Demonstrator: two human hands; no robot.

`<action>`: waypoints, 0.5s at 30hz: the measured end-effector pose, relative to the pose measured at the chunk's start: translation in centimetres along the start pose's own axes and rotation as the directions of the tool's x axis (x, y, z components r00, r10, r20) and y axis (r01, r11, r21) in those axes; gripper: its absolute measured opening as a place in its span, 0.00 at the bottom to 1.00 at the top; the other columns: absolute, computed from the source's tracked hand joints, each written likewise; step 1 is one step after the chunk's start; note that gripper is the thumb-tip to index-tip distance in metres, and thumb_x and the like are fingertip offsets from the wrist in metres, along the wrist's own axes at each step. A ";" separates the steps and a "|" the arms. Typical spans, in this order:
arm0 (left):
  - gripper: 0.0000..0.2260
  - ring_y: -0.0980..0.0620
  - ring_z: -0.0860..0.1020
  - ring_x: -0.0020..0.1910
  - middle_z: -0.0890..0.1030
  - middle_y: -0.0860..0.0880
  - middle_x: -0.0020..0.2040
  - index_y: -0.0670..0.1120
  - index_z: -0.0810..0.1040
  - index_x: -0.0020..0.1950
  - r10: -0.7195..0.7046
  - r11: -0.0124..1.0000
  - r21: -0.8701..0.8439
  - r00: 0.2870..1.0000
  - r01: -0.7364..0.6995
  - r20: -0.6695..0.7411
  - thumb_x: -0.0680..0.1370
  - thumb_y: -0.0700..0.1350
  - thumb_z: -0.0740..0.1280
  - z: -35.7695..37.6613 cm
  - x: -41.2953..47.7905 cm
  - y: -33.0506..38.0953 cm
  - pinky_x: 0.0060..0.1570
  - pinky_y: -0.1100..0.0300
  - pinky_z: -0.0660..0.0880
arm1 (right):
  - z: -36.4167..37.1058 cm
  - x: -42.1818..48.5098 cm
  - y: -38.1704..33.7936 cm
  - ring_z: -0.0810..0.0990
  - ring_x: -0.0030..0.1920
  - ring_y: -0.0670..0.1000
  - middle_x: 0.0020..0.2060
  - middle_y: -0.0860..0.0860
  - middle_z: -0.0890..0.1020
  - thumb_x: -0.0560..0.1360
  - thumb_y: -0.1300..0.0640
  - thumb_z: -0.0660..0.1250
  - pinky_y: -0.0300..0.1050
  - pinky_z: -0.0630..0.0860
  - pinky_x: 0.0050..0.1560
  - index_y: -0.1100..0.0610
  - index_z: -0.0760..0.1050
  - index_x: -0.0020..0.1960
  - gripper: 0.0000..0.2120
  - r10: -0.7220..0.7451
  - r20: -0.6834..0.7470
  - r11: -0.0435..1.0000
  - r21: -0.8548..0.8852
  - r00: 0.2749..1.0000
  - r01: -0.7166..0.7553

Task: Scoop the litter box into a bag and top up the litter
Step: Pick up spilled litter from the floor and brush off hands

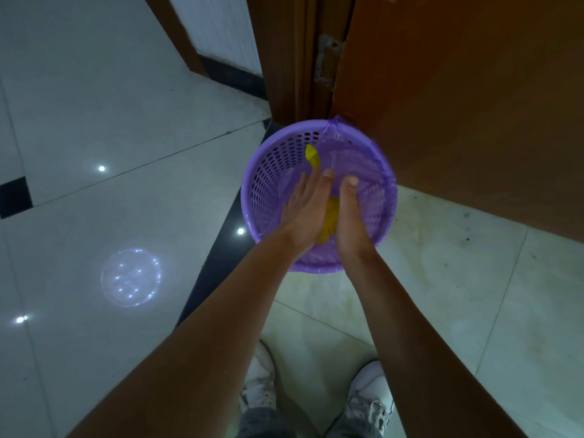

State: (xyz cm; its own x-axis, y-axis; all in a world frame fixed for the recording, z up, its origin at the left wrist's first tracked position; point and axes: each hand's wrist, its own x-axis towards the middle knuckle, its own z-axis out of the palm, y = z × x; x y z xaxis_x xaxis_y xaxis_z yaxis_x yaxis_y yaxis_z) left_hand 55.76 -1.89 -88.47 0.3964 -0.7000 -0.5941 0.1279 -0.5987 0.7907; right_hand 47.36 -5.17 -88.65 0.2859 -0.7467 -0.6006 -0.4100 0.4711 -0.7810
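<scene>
Here your left hand (301, 210) presses flat, fingers straight, against a crumpled yellow sheet (330, 216), sandwiching it against your right hand (349, 216), whose fingers are hidden, so I cannot tell its grip. Both are inside the purple basket (252, 191), half-lined with a purple bag (357, 153), on the floor (458, 279) beside the door (474, 105).

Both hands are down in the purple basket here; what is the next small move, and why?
Probably part the left hand and right hand so the yellow bundle drops: it is pressed between them, already inside the purple basket, over its plastic liner.
</scene>
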 end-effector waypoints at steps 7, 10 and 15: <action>0.15 0.69 0.75 0.37 0.78 0.57 0.39 0.55 0.74 0.42 0.132 0.981 0.165 0.971 -0.100 -0.201 0.84 0.51 0.53 -2.5 -2.3 0.5 0.40 0.70 0.69 | -0.9 -0.5 -0.8 0.75 0.43 0.44 0.39 0.50 0.79 0.85 0.51 0.56 0.36 0.70 0.45 0.55 0.75 0.49 0.13 -0.069 -0.040 0.998 0.001 0.997 0.069; 0.15 0.52 0.76 0.39 0.78 0.51 0.38 0.47 0.74 0.45 0.195 0.887 0.449 0.968 -0.104 -0.160 0.84 0.52 0.53 -3.5 -2.6 0.8 0.41 0.58 0.67 | -1.3 -0.4 -1.0 0.76 0.38 0.47 0.34 0.46 0.79 0.82 0.53 0.61 0.34 0.73 0.41 0.53 0.77 0.44 0.11 -0.071 -0.065 0.992 -0.112 0.995 0.063; 0.16 0.43 0.79 0.44 0.82 0.45 0.45 0.46 0.77 0.50 0.363 0.523 0.839 0.930 -0.148 -0.062 0.82 0.53 0.54 -4.0 -3.2 1.6 0.37 0.58 0.65 | -3.1 -1.0 -1.9 0.82 0.49 0.53 0.45 0.49 0.85 0.79 0.49 0.62 0.44 0.76 0.51 0.52 0.80 0.51 0.10 -0.177 0.062 0.801 -0.571 0.982 0.180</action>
State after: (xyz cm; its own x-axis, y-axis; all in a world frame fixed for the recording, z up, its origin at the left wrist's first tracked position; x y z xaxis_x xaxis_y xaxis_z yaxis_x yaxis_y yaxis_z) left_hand 58.30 0.98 -84.72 0.4712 -0.8441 -0.2559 -0.7551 -0.5360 0.3776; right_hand 45.17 -6.79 -85.98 0.4069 -0.7880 -0.4621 -0.7713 -0.0253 -0.6360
